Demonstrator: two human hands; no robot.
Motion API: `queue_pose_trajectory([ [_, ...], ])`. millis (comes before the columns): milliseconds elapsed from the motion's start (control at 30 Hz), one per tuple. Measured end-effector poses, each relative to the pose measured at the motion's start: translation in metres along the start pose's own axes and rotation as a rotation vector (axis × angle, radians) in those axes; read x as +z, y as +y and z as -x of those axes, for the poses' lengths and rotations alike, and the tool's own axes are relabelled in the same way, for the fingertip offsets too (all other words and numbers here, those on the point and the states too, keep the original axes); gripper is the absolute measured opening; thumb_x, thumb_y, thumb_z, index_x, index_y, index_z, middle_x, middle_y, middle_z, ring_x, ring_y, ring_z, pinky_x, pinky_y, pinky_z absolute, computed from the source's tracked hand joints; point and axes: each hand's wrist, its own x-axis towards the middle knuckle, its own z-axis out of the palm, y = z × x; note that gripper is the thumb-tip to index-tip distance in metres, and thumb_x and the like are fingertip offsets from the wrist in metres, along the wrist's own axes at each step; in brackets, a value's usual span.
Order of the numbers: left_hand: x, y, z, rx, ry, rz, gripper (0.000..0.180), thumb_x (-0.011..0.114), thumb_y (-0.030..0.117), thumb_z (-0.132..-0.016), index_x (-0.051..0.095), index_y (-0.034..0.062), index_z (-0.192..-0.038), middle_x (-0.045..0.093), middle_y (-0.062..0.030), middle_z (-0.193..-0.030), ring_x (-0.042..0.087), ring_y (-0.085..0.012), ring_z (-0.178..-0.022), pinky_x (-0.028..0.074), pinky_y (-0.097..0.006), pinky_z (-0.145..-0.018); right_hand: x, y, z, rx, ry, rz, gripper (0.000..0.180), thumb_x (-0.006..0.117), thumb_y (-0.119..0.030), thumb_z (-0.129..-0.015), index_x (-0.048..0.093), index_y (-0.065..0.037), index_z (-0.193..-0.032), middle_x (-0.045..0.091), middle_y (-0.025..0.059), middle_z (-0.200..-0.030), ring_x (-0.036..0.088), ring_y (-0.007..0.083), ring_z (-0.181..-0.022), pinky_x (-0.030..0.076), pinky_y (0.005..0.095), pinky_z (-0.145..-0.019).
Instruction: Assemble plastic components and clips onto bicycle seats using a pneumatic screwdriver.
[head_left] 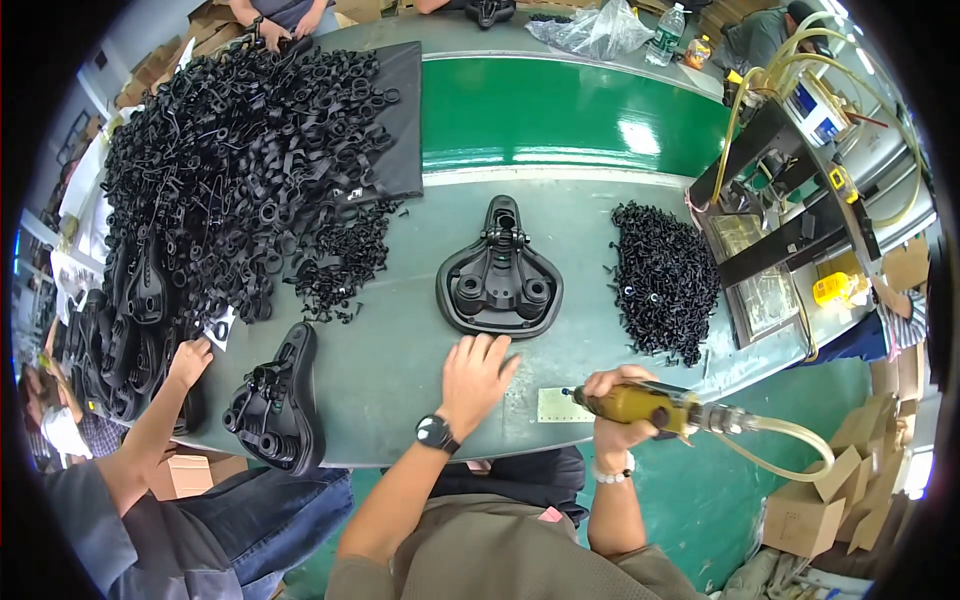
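Midway along the grey-green desk [380,365] lies a black molded part [500,272], its narrow end pointing away from the person. At its near rim is the left hand [476,378], grip loosely spread; whether the fingertips touch is unclear. The right hand [617,433] has its grip wrapped around a yellow power driver [652,405], bit facing left, nearer than the black screws [665,285].
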Motion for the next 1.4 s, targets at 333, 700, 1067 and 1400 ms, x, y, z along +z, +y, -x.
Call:
queue_pose_trajectory([
  [333, 0.04, 0.019, -0.076, 0.032, -0.188, 0.168, 0.055, 0.07, 0.028, -0.085, 0.054, -0.0012, -0.128, 0.045, -0.0246, -0.143, 0.037, -0.0428, -0.137, 0.032, -0.05, -0.113, -0.014, 0.039, 0.024, 0.014, -0.082, 0.221, 0.088, 0.072, -0.071, -0.073, 0.05, -0.001, -0.122, 0.061, 0.0091, -0.086, 0.059, 0.019, -0.079, 0.048, 0.0309, -0.071],
  [700, -0.214, -0.11, 0.222, -0.969, 0.84, -0.138, 0.032, 0.058, 0.009, -0.096, 0.048, -0.0032, -0.124, 0.051, -0.0101, -0.103, 0.049, -0.0206, -0.095, 0.042, -0.034, -0.088, -0.015, 0.023, 0.011, 0.092, -0.315, 0.11, 0.07, 0.084, -0.049, -0.073, 0.057, -0.001, -0.117, 0.064, 0.0104, -0.095, 0.061, 0.0254, -0.1, 0.047, 0.0416, -0.094],
  [1067, -0.192, -0.135, 0.175, -0.896, 0.288, 0.561, 0.05, 0.057, -0.003, -0.088, 0.049, -0.0074, -0.138, 0.057, -0.0166, -0.135, 0.054, -0.0202, -0.124, 0.041, -0.032, -0.106, 0.029, -0.023, 0.01, 0.245, -0.191, -0.109, 0.097, 0.057, -0.091, -0.065, 0.053, -0.006, -0.112, 0.054, 0.0075, -0.07, 0.055, 0.0223, -0.059, 0.047, 0.0381, -0.059],
  [1400, -0.095, -0.134, 0.038, -0.468, -0.032, 0.238, 0.034, 0.071, 0.019, -0.087, 0.067, 0.0025, -0.116, 0.069, -0.0113, -0.103, 0.061, -0.0238, -0.093, 0.05, -0.036, -0.084, 0.059, -0.068, 0.004, -0.02, -0.386, -0.245, 0.096, 0.049, -0.089, -0.072, 0.05, -0.003, -0.113, 0.058, 0.0112, -0.074, 0.058, 0.0253, -0.059, 0.051, 0.0411, -0.059],
])
